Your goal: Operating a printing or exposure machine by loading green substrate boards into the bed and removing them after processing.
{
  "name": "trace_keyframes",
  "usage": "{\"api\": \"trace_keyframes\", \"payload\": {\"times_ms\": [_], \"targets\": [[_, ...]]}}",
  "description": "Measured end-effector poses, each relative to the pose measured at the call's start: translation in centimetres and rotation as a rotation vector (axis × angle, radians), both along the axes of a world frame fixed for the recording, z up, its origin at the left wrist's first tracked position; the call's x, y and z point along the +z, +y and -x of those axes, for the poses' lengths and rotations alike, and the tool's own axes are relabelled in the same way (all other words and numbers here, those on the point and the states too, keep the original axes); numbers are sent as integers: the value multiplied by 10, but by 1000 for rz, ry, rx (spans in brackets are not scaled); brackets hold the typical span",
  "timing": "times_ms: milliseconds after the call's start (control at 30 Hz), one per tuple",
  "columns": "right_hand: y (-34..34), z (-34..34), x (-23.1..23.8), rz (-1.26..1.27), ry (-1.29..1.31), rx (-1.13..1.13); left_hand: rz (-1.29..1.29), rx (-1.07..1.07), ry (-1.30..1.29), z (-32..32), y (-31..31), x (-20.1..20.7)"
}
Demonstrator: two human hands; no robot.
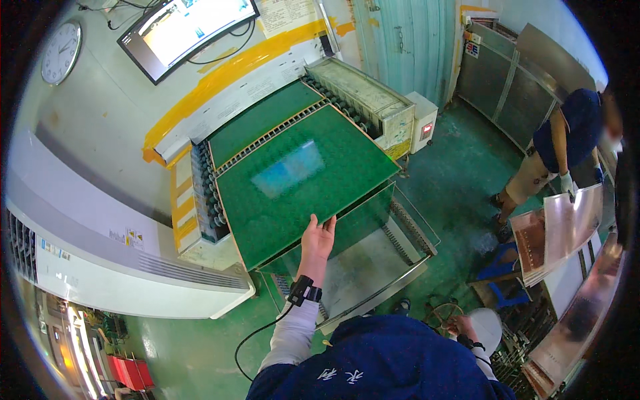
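A large glossy green panel (300,180) lies tilted across a roller machine, its near edge sticking out toward me. My left hand (319,238) is at that near edge, palm up. Its thumb lies over the panel's top and the fingers reach to the edge and partly beneath it. A second green panel (267,122) lies farther in on the rollers. Low on the right, my right hand (463,327) hangs near a round white object (487,329) and a ring-shaped thing (445,312). Its fingers are small and partly hidden, so their hold is unclear.
Below the panel stands a metal-framed rack (373,267) with toothed side rails. A long white cabinet (127,233) borders the left. At right, a gloved co-worker (573,133) handles copper-coloured sheets (567,227) above a blue stool (503,267). A cable trails from my left wrist.
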State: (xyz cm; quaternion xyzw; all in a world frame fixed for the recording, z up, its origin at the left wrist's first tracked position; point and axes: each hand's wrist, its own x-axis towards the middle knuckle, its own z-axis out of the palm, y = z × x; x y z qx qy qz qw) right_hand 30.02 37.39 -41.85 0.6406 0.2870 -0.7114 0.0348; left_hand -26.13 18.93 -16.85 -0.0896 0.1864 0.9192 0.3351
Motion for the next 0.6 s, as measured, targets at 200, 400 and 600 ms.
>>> {"api": "trace_keyframes", "payload": {"times_ms": [200,400,600], "targets": [[2,-8,-5,46,131,-60,-3,9,5,2,-1,-1],[1,3,1,-36,-9,72,39,19,-22,7,0,-2],[-1,13,19,-79,-89,186,19,13,1,15,0,-7]]}}
